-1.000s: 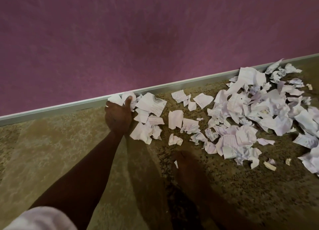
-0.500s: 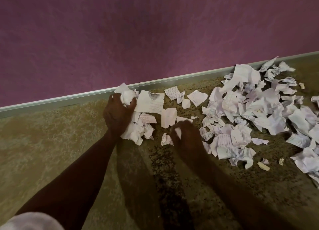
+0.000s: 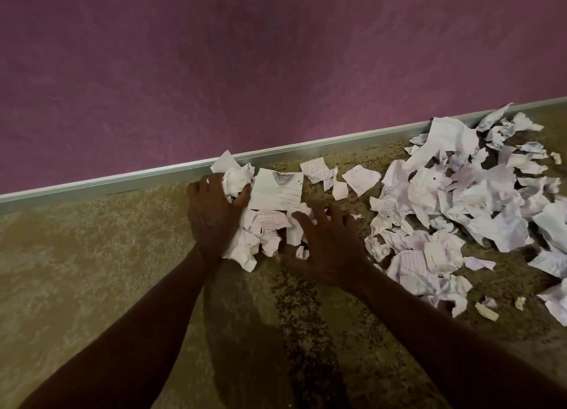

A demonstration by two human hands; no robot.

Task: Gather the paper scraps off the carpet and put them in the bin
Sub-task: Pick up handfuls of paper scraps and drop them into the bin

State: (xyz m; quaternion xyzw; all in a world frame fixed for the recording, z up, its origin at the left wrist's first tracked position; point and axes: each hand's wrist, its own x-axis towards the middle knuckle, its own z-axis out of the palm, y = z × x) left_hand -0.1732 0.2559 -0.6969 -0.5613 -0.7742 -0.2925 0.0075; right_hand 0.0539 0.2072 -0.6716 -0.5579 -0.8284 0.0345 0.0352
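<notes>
Dim, warm light. Arm shadows fall on carpet point(image 3: 92, 270) below left hand point(image 3: 211, 215). Baseboard point(image 3: 92, 187) bows: wide-angle distortion. Slightly soft throughout.

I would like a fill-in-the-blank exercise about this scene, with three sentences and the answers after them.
1. The left hand grips a crumpled wad of ____.
2. The right hand reaches over the scraps with its fingers ____.
3. The wall behind the carpet is painted ____.

Missing words: paper; spread; purple
</notes>
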